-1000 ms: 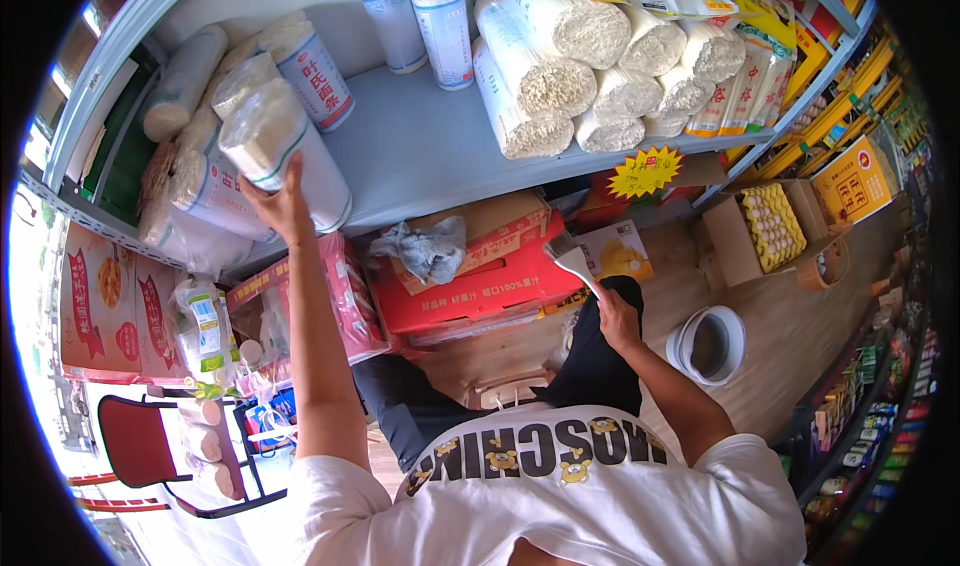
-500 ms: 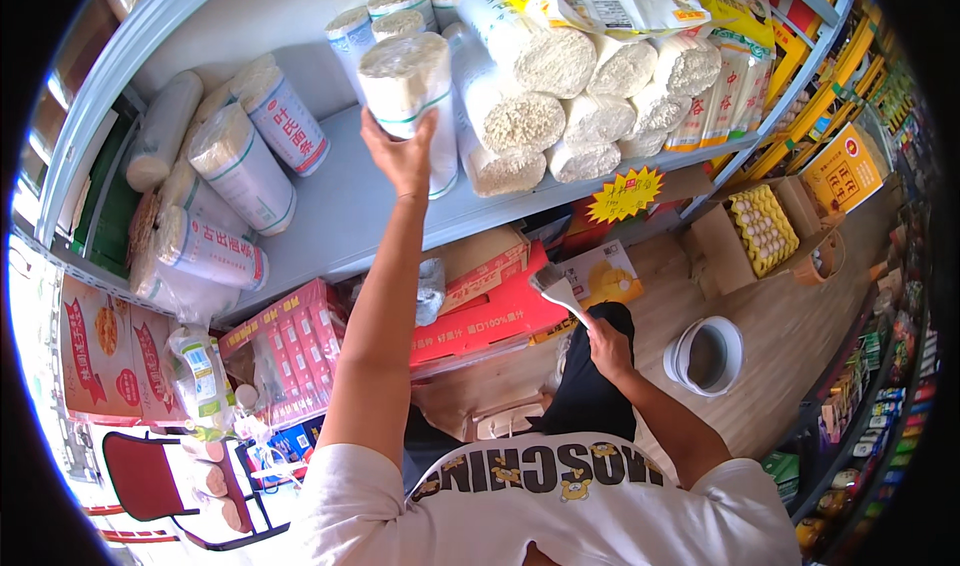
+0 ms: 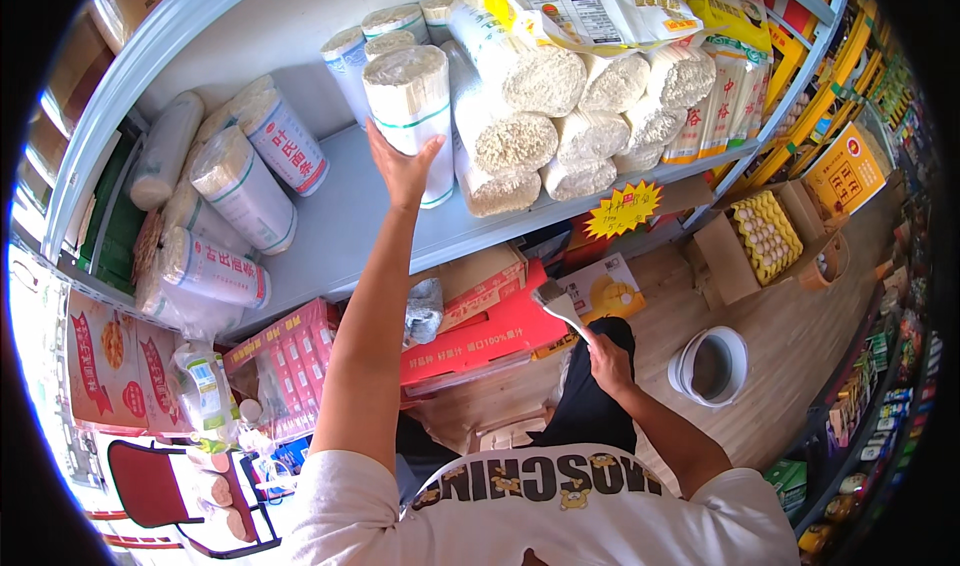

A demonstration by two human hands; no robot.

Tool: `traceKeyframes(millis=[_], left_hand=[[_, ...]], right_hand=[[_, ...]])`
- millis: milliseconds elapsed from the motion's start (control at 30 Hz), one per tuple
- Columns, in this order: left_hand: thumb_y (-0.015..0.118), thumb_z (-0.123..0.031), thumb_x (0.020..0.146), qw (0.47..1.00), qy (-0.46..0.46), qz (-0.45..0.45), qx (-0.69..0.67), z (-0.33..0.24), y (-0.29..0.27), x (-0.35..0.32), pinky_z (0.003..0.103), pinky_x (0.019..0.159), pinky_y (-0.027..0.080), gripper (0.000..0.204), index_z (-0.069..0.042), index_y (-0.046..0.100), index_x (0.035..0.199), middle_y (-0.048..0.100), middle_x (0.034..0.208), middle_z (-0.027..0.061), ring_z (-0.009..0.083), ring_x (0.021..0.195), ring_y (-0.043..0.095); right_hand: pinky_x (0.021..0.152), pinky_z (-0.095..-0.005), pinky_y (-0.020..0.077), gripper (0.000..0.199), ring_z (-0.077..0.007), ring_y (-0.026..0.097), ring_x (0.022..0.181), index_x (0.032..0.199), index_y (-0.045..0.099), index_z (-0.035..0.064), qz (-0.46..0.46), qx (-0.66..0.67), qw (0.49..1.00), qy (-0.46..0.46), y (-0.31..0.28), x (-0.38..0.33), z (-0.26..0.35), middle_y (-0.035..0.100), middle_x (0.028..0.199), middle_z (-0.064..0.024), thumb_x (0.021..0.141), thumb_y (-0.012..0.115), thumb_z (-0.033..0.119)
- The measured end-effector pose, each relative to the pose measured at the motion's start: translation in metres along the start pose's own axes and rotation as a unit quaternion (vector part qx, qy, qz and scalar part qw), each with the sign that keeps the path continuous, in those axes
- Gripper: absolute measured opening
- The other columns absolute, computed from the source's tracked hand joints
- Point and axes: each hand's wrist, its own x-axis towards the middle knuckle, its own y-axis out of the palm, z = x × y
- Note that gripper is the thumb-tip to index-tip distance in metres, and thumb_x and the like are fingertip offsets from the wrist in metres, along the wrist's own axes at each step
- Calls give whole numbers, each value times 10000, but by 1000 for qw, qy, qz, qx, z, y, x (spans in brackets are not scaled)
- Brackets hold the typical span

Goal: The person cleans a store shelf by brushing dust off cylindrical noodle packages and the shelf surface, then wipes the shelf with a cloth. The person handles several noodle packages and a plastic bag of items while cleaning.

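Observation:
My left hand point(image 3: 402, 174) is wrapped around the lower part of an upright cylindrical pack of dried noodles point(image 3: 408, 91). This pack has clear wrapping with a green band, and it stands at the front of the blue-grey shelf point(image 3: 350, 171). Low on the right, my right hand point(image 3: 608, 364) grips the pale handle of a flat brush point(image 3: 562, 309), its dark bristles pointing up and left. Several more upright noodle packs point(image 3: 345, 56) stand behind the held one. Close to its right lies a stack of noodle bundles point(image 3: 515, 144), cut ends facing me.
Leaning noodle packs point(image 3: 245, 186) crowd the shelf's left end. A yellow star-shaped tag point(image 3: 624, 209) hangs at its front edge. Below are a red carton point(image 3: 470, 351) and a grey cloth point(image 3: 424, 306). A white bucket point(image 3: 735, 366) and boxed eggs point(image 3: 765, 236) stand on the floor at right.
The view has shifted slightly. My left hand stays around the same noodle pack, which stands a little more upright. The brush remains in my right hand, nearly unmoved.

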Motion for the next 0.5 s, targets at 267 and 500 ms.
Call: traceKeyframes(millis=[267, 500], left_hand=[[878, -287, 637, 984, -157, 18, -84, 29, 8, -50, 434, 1087, 316, 1184, 51, 97, 1460, 261, 1436, 277, 386, 1321, 315], [861, -283, 657, 982, -184, 0, -35, 36, 18, -39, 444, 1113, 266, 1153, 10, 100, 1472, 229, 1454, 276, 397, 1340, 281]], right_hand=[[611, -391, 489, 505, -296, 590, 707, 1322, 479, 107, 10, 4, 1000, 2, -2, 1, 1, 531, 789, -106, 836, 579, 18], [613, -389, 489, 500, -293, 588, 706, 1317, 482, 105, 10, 14, 1000, -6, -1, 3, 3, 531, 787, -102, 835, 579, 14]])
